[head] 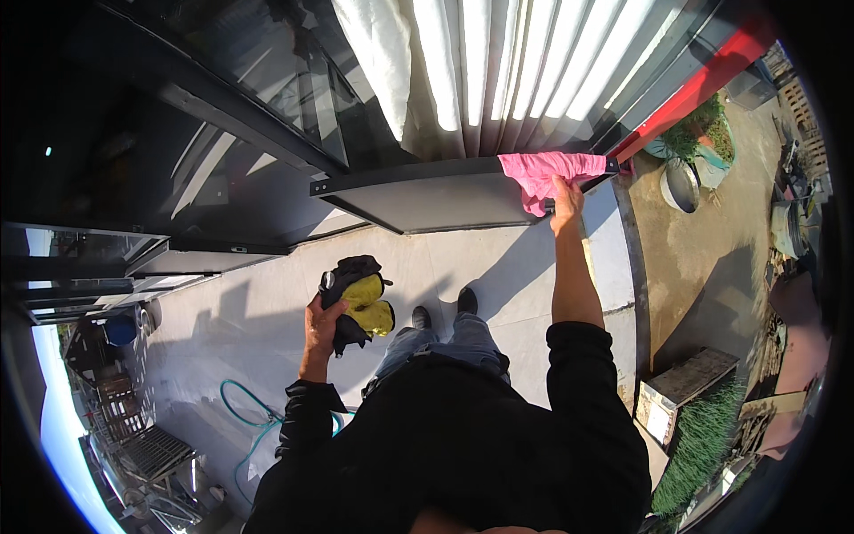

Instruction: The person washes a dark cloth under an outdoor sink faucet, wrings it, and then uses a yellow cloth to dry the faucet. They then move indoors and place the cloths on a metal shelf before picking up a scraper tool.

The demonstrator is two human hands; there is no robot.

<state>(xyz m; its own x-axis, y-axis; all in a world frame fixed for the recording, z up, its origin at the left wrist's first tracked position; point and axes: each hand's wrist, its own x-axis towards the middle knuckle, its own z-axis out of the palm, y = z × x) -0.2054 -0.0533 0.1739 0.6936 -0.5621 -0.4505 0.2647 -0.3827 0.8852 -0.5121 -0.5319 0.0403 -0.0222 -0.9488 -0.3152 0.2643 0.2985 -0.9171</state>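
My right hand [567, 200] grips a pink cloth [534, 170]. It drapes over the right end of a dark metal rail [413, 170] that runs along the lower part of a glazed frame. Below that rail is a grey panel [434, 203]. Lower and to the left, my left hand [323, 324] is closed around a bundle of black and yellow cloth [363, 304]. A small pale, shiny part shows at the bundle's upper left; what it is I cannot tell. The left fingers are partly hidden by the cloth.
White curtains [487, 73] hang behind the glass. Dark framed glass panels [220, 160] stretch left. A teal hose [230, 407] lies on the tiled floor [253, 334]. Potted plants [694, 140] and a weathered wooden box [690, 380] stand right, beyond the paving edge.
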